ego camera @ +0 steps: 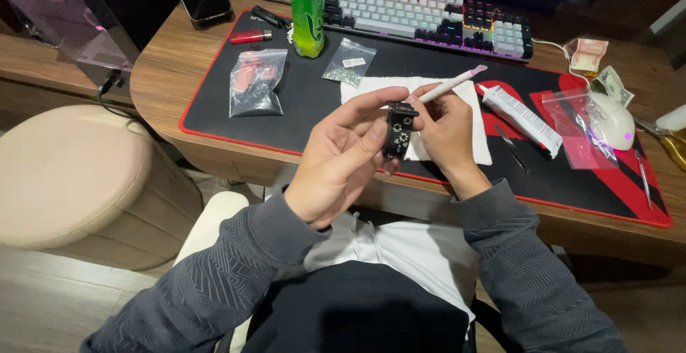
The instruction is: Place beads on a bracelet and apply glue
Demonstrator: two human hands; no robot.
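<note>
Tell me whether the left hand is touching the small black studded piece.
Touching. The head view shows the left hand pinching the small black studded piece between thumb and fingers, with no gap; the right hand holds a white pen-like tool beside it.

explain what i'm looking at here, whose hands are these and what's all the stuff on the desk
This is one picture from a camera worn on a person's head, looking down at their own hands. The left hand holds a small black case dotted with tiny stones. The right hand holds a white pen-like tool against it. Below them a white cloth lies on a black and red desk mat. Around it are a keyboard, a green bottle, small plastic bags, a white tube and a white mouse.
</note>
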